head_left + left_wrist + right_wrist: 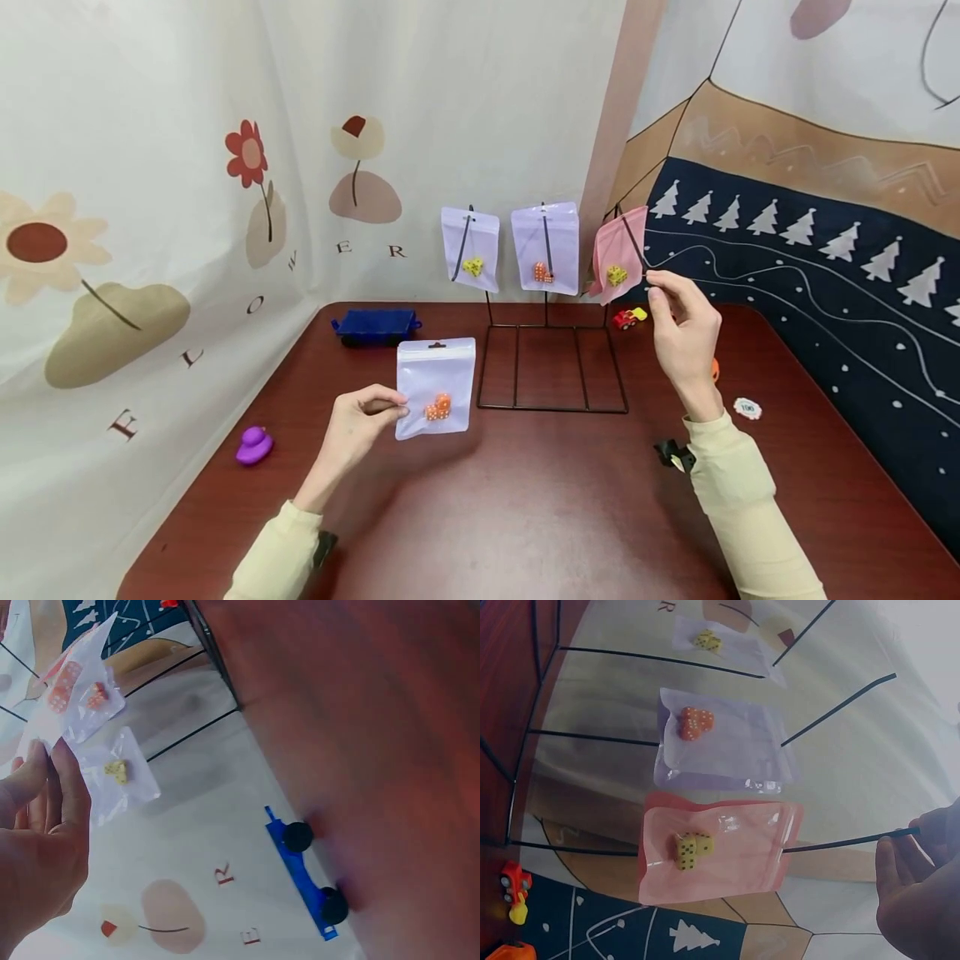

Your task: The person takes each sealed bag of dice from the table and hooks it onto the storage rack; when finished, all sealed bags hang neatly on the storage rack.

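My left hand [354,433] pinches the left edge of a lilac zip bag [420,375] with orange dice [437,407] inside, held up in front of the rack. My right hand [686,333] pinches the tip of the right-hand hook [847,843] of a black wire rack [551,409]. From that hook hangs a pink zip bag [742,855] with yellow dice [694,850]. A lilac bag with orange dice [727,746] hangs on the middle hook, and a lilac bag with yellow dice [470,237] on the left one.
On the brown table [480,517] a blue toy wagon [377,327] stands at the back left, and a purple duck [255,446] near the left edge. At right are a red and yellow toy car [628,318], an orange thing [716,369] partly hidden, and a white chip [747,408].
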The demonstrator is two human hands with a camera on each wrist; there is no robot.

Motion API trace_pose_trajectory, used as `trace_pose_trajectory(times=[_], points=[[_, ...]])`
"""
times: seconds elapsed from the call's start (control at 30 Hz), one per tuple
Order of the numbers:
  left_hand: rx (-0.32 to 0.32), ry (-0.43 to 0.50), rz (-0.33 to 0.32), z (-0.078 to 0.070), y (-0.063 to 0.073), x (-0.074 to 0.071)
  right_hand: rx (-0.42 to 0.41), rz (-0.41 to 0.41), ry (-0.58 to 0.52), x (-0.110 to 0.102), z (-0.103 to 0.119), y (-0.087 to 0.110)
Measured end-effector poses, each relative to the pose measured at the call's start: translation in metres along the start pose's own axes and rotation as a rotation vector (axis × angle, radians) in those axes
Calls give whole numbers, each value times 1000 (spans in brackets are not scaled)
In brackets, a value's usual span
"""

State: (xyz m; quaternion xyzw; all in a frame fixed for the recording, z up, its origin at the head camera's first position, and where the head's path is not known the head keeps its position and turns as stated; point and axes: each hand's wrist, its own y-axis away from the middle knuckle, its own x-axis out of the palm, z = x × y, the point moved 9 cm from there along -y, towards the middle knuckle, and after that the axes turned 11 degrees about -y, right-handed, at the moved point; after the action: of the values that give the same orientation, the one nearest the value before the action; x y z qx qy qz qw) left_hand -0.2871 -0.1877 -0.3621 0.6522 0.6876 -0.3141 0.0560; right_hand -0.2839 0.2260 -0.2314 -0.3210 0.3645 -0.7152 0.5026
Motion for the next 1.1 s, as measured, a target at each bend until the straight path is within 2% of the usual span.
trace_pose_trajectory(times=[0.07, 0.27, 0.4, 0.57, 0.8, 1.1], points=[[45, 15, -13, 1, -5, 0, 0, -4, -1, -1, 0, -1], [153, 41, -35, -18, -14, -6, 0, 3, -5, 0, 1, -2], [191, 63, -29, -27, -19, -9, 2, 6, -11, 1, 1, -1], [192, 76, -32, -38, -25, -11, 2, 9, -11, 2, 0, 0], [317, 85, -34, -80, -30, -14, -6, 2, -26, 1, -1, 1], [286, 103, -64, -85, -45, -12, -14, 3, -28, 2, -1, -1]])
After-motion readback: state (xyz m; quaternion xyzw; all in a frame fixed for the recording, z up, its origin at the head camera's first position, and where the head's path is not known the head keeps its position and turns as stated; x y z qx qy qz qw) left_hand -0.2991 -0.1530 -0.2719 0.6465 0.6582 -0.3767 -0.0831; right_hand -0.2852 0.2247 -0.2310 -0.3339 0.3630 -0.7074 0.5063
